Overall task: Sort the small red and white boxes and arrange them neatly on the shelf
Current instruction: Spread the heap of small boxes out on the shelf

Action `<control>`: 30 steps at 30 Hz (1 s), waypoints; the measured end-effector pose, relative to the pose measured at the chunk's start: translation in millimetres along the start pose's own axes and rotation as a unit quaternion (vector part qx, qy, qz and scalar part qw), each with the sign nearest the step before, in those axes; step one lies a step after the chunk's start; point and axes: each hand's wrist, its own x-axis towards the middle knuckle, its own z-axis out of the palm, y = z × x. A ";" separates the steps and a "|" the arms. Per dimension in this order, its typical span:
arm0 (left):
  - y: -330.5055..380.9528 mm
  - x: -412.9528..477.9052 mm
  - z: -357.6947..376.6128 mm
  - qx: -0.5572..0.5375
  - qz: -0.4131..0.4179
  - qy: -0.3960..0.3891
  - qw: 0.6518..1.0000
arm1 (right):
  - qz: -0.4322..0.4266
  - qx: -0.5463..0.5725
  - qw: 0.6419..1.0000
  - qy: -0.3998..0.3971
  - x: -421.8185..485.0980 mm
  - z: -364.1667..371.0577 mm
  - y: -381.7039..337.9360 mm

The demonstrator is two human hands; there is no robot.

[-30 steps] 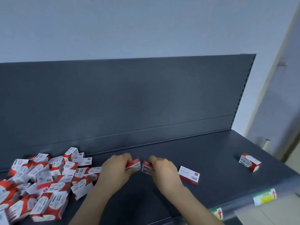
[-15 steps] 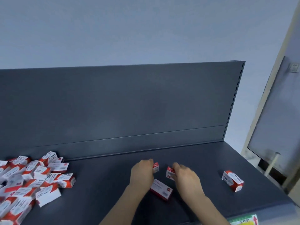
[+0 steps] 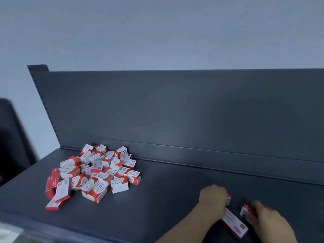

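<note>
Looking at the head view, where are the little boxes? asks my helper.

Me: Most sit in a messy pile (image 3: 94, 174) on the left part of the dark shelf (image 3: 166, 199), close to the back panel (image 3: 175, 111). They lie every which way, some on top of others. Three more are on the right part, well apart from the pile.

Helper: What are the hands doing?

Me: The left hand (image 3: 213, 199) has its fingers curled round one small red and white box (image 3: 228, 199). Only the end of it peeks out. The right hand (image 3: 268, 220) pinches a second box (image 3: 246, 211) by one end. A flat box (image 3: 234, 223) lies on the shelf between the two hands, and no fingers hold it.

Helper: How will they feel?

Me: I think they are light card boxes, easy to lift with two fingers. If I squeeze too hard, the sides may dent. I would take each one by its two long sides. The pile could slide, so I would pick from the top.

Helper: Any bins or trays?

Me: None that I can see. The shelf alone holds everything, and no neat row shows yet.
</note>
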 end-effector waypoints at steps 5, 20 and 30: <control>-7.5 -2.4 -2.5 -0.022 0.019 0.076 0.997 | -0.024 0.010 0.998 0.053 8.6 3.7 -11.4; -142.7 -72.6 -75.0 0.032 -0.097 0.222 0.970 | -0.277 0.035 0.957 0.079 -1.8 36.1 -178.5; -285.1 -105.3 -104.3 0.047 -0.112 0.176 0.977 | -0.364 0.072 0.927 -0.048 -8.7 78.5 -315.6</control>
